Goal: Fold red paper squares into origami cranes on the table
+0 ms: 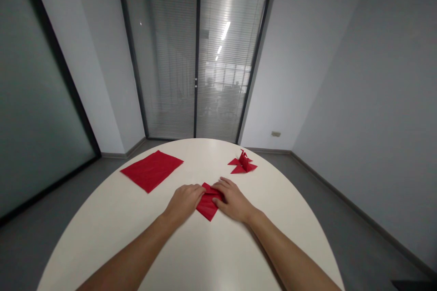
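Observation:
A partly folded red paper (207,207) lies on the round white table (191,254), between my two hands. My left hand (184,201) rests on its left edge with the fingers curled down against the paper. My right hand (233,199) lies over its right side, fingers pressed together on the top fold. Both hands press the paper flat to the table. A finished red folded figure (243,163) stands beyond my right hand, apart from it.
A flat stack of red paper sheets (152,170) lies at the table's far left. Behind the table are glass doors with blinds (196,59), a glass wall on the left and a plain wall on the right.

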Tool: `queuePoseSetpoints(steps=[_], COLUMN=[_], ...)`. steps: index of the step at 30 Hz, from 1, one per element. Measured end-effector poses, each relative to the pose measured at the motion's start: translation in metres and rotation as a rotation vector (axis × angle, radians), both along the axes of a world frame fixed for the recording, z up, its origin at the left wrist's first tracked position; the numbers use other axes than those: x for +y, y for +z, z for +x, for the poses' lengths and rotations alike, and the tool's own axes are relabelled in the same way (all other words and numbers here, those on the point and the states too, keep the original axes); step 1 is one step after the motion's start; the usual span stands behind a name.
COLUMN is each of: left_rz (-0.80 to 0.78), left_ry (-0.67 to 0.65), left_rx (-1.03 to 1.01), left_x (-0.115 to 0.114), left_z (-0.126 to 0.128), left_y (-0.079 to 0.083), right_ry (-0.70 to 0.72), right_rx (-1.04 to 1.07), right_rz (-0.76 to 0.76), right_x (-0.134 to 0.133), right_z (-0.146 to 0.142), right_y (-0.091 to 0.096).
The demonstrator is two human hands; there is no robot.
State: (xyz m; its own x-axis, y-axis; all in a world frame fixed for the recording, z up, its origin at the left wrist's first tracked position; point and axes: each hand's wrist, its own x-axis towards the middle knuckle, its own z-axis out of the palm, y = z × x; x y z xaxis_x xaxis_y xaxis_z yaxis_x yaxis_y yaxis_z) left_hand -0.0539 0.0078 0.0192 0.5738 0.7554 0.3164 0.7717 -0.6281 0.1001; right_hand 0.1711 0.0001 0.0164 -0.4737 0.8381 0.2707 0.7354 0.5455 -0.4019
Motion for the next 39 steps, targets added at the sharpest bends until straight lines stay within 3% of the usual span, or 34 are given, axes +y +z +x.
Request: queuePoseSetpoints(steps=[6, 12, 19, 23, 27, 33, 39], left_rz=[0.161, 0.306, 0.414, 0.440, 0.341, -0.024, -0.240], left_ry=[0.067, 0.053, -0.026, -0.015, 0.036, 0.062, 0.105], left_rx=[-0.144, -0.244, -0.343, -0.384, -0.494, -0.845, -0.902], left_x=[0.000, 0.000, -0.002, 0.000, 0.000, -0.001, 0.005], left_z=[-0.003, -0.004, -0.004, -0.007, -0.008, -0.002, 0.003], left_y=[0.001, 0.003, 0.007, 0.005, 0.003, 0.006, 0.000], right_ry=[-0.037, -0.080, -0.054, -0.043, -0.060, -0.023, 0.039], right_rx=[0.207, 0.417, 0.374, 0.421, 0.473, 0.552, 0.677], right_rz=[0.020, -0.019, 0.154, 0.132, 0.057, -0.156, -0.592], right_x=[0.001, 0.006, 0.007, 0.002, 0.000, 0.001, 0.008], right_z=[-0.002, -0.001, 0.005, 0.003, 0.000, 0.005, 0.017], right_y=[0.001, 0.004, 0.012, 0.019, 0.025, 0.032, 0.015])
